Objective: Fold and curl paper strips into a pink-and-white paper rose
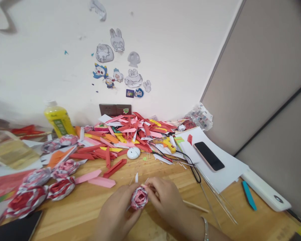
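Between my hands, low in the middle of the head view, is a pink and white folded paper flower (pixel 139 197), its spiral of petals facing up toward me. My left hand (pixel 119 208) grips it from the left, thumb below and fingers along the upper side. My right hand (pixel 164 195) pinches at its upper right edge; whether a separate small strip is between those fingers is hidden. Loose pink folded paper strips (pixel 101 181) lie beyond my left hand. Finished-looking red and white paper flowers (pixel 61 188) rest on the table to the left.
A heap of folded paper strips (pixel 137 129) lies against the wall. Nearby are a yellow glue gun (pixel 168 144) with a black cable, a white round case (pixel 133 153), a phone (pixel 209 156) on white paper, thin wires (pixel 222 204), a yellow bottle (pixel 60 119) and a white bar-shaped device (pixel 266 190).
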{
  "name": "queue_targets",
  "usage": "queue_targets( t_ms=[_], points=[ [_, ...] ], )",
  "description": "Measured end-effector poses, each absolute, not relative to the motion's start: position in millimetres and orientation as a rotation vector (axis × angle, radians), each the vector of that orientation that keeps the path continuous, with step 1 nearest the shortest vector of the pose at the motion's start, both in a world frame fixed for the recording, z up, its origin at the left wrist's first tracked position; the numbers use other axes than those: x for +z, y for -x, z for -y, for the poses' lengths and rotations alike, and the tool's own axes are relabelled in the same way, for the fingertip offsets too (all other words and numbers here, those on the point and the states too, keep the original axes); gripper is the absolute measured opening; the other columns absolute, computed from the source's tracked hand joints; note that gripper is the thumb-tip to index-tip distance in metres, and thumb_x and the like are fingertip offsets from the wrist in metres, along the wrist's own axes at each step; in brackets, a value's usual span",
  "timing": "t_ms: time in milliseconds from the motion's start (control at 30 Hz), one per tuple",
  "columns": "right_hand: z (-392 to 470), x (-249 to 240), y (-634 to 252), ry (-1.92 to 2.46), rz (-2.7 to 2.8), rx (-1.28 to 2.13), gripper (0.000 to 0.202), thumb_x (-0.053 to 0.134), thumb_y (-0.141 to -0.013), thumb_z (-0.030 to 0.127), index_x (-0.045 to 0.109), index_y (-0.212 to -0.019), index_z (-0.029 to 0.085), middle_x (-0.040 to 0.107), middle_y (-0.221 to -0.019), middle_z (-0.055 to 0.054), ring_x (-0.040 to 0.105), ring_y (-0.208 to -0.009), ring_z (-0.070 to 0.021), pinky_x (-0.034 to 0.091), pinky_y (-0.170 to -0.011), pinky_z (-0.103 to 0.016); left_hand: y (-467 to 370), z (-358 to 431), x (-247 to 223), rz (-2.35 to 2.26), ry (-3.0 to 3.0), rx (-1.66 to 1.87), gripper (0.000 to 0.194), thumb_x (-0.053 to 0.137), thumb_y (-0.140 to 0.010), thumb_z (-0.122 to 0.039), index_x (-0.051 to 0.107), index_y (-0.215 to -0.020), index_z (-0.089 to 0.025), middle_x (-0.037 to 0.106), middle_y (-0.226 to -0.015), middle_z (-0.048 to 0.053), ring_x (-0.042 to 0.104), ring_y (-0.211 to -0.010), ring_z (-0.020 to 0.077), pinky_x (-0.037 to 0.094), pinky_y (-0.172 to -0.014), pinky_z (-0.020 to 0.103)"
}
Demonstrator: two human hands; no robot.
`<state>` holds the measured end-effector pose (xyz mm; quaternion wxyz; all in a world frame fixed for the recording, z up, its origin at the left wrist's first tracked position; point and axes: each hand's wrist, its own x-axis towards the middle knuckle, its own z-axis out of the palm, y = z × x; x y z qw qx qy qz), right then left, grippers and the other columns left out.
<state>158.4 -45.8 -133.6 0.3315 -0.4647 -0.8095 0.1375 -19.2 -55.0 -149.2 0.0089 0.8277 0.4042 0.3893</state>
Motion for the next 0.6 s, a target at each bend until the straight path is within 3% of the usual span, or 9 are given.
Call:
queue_targets(
  t_ms=[200,600],
  points=[
    [46.7,-132.4,-158.4,1.257,2.093,0.227,0.016,0.048,-0.091,0.028,0.058,-0.083,0.020,0.063,-0.069,0.000,0.055,-0.058,-0.0136,0.029,-0.054,-0.024,20.8,54.4,-152.5,-1.268,-2.677,1.193,0.029,0.052,-0.085,-0.026,0.050,-0.114,-0.021,0.071,-0.087,0.005,0.069,-0.074,0.0185,0.056,-0.064,0.026],
    [48.1,-131.5,-159.4,1.188,2.101,0.040,0.040,0.036,-0.098,0.035,0.053,-0.066,0.019,0.057,-0.057,0.000,0.049,-0.051,-0.0122,0.026,-0.051,-0.026,22.9,53.6,-148.3,-1.267,-3.002,1.232,0.022,0.042,-0.091,-0.022,0.053,-0.108,-0.015,0.070,-0.081,0.008,0.066,-0.067,0.0190,0.052,-0.059,0.028]
  ],
)
